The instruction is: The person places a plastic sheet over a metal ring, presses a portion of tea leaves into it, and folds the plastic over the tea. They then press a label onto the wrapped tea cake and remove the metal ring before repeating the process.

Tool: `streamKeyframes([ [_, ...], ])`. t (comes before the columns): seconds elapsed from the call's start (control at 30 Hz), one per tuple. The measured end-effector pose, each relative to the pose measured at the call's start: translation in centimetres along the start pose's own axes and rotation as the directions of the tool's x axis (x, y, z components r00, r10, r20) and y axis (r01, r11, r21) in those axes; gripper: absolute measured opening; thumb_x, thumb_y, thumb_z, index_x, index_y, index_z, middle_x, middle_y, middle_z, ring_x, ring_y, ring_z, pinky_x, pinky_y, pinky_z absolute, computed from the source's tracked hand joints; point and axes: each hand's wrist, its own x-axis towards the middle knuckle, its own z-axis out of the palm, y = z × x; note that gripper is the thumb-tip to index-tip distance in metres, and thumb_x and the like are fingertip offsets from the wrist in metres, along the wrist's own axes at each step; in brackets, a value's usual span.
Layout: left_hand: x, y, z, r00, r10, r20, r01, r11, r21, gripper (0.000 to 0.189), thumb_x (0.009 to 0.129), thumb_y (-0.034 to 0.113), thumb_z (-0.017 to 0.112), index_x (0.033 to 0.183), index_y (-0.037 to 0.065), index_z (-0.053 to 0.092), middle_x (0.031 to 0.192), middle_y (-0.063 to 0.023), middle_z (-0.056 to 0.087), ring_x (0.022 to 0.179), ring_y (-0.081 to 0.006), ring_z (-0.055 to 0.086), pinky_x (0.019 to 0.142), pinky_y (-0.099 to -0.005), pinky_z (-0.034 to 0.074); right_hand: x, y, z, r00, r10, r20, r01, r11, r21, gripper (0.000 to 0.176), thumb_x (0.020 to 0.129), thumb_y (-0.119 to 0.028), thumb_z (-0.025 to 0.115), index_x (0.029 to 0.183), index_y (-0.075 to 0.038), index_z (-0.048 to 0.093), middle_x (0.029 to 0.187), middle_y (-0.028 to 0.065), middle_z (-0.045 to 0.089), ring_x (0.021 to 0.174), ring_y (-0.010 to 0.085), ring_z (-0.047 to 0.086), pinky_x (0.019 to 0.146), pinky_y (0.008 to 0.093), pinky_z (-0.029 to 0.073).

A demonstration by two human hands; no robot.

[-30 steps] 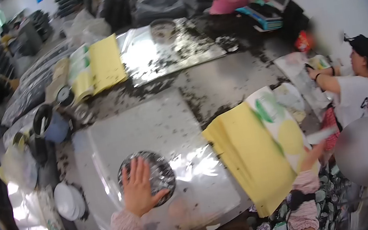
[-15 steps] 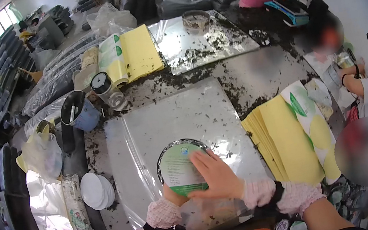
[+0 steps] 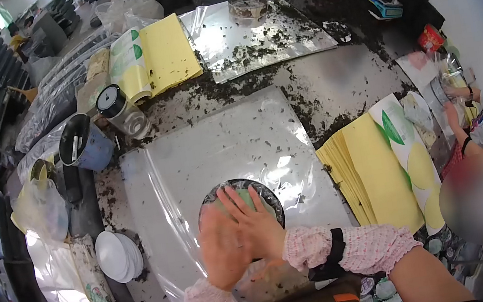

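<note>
A round, flat package in shiny dark-edged film (image 3: pixel 273 199) lies on a clear plastic sheet (image 3: pixel 192 148) in front of me. A round green-and-white label (image 3: pixel 208 204) on its top is mostly covered by my hands. My right hand (image 3: pixel 258 226) rests flat on the label with fingers stretched out and spread. Beside it, partly overlapping, my left hand (image 3: pixel 224 246) is blurred by motion over the package's near left part. It looks flat, with the fingers extended. I see nothing held in either hand.
White discs (image 3: pixel 117 256) are stacked at left, near a blue bucket (image 3: pixel 93 148) and a lidded clear jar (image 3: pixel 125 115). Yellow sheets (image 3: pixel 374 175) and printed label sheets (image 3: pixel 405 152) lie right. Dark flakes litter the table. Co-workers' hands (image 3: pixel 455 108) are at far right.
My right hand has moved left and now covers the label's middle. My left hand has come from the package's lower edge up over its top. The camera view has shifted slightly.
</note>
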Motion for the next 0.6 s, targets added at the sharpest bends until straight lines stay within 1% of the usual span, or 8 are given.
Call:
streamKeyframes([
  [0.07,1.5,0.7,0.3,0.96,0.18,0.216,-0.145,0.975,-0.171,0.06,0.09,0.016,0.066,0.141,-0.007,0.047,0.152,-0.0245,0.041,0.143,-0.0396,0.038,0.119,-0.048,0.029,0.1,0.2,1.2,0.998,-0.028,-0.064,0.025,0.999,-0.04,0.087,0.084,-0.035,0.067,0.157,-0.008,0.03,0.163,0.0252,0.022,0.154,0.0394,0.015,0.12,0.0637,0.008],
  [0.17,2.5,-3.0,1.0,0.975,-0.208,0.082,0.195,0.612,-0.767,0.056,0.098,0.031,0.058,0.142,-0.003,0.049,0.145,-0.0214,0.05,0.14,-0.0361,0.043,0.116,-0.0442,0.033,-0.5,2.0,-0.2,0.977,-0.02,-0.21,0.116,0.882,0.456,0.074,0.086,-0.028,0.068,0.151,-0.006,0.04,0.158,0.0245,0.034,0.151,0.0386,0.027,0.12,0.0606,0.016],
  [0.2,2.5,-2.8,0.2,0.888,-0.39,0.242,0.39,0.361,-0.847,0.05,0.103,0.031,0.049,0.14,-0.002,0.051,0.147,-0.0206,0.049,0.14,-0.0341,0.044,0.116,-0.0408,0.034,-0.7,3.4,0.0,0.947,0.11,-0.301,0.127,0.732,0.67,0.057,0.088,-0.025,0.068,0.14,-0.005,0.055,0.142,0.0226,0.054,0.134,0.0377,0.051,0.113,0.0529,0.036],
  [0.3,1.3,-4.6,1.9,0.976,-0.154,0.151,0.215,0.655,-0.724,0.051,0.102,0.035,0.051,0.141,0.001,0.052,0.148,-0.0203,0.047,0.142,-0.0354,0.04,0.118,-0.0432,0.031,1.2,4.1,-5.3,0.815,0.369,-0.447,0.096,0.675,0.732,0.032,0.091,-0.022,0.064,0.119,-0.007,0.068,0.119,0.0178,0.068,0.11,0.0361,0.066,0.092,0.0452,0.053],
  [0.33,1.6,-2.1,1.4,0.987,0.073,0.142,-0.037,0.97,-0.24,0.059,0.099,0.045,0.056,0.144,0.006,0.052,0.152,-0.0206,0.042,0.146,-0.0402,0.033,0.121,-0.0517,0.024,2.4,4.3,-4.6,0.879,0.371,-0.3,-0.081,0.735,0.673,0.027,0.091,-0.019,0.064,0.115,-0.009,0.069,0.112,0.0165,0.07,0.103,0.0357,0.067,0.087,0.0451,0.053],
  [0.4,2.2,0.2,1.4,0.959,0.113,0.261,-0.127,0.991,0.038,0.068,0.094,0.051,0.061,0.144,0.007,0.051,0.155,-0.0224,0.038,0.147,-0.0457,0.026,0.119,-0.0593,0.019,5.0,4.6,-2.1,0.91,0.414,0.018,-0.38,0.818,0.433,0.018,0.09,-0.014,0.063,0.106,-0.012,0.071,0.099,0.0139,0.072,0.089,0.0349,0.069,0.076,0.045,0.054],
  [0.57,1.4,0.4,2.3,0.947,0.158,0.281,-0.214,0.96,0.182,0.072,0.091,0.056,0.056,0.148,0.013,0.049,0.159,-0.0213,0.032,0.15,-0.0448,0.021,0.12,-0.0658,0.012,-0.7,-1.4,-7.2,0.857,-0.016,-0.515,0.127,0.975,0.18,0.015,0.08,-0.01,0.069,0.095,-0.012,0.072,0.085,0.0054,0.07,0.076,0.0269,0.069,0.064,0.0367,0.054],
  [0.6,0.1,0.1,3.0,0.912,0.036,0.408,-0.013,0.998,-0.06,0.066,0.094,0.053,0.052,0.147,0.013,0.049,0.158,-0.0206,0.034,0.15,-0.0421,0.024,0.121,-0.0634,0.013,-2.1,-2.0,-7.2,0.809,-0.059,-0.585,0.208,0.959,0.191,0.019,0.079,-0.007,0.07,0.098,-0.012,0.072,0.088,0.0063,0.071,0.077,0.0256,0.07,0.065,0.0349,0.055],
])
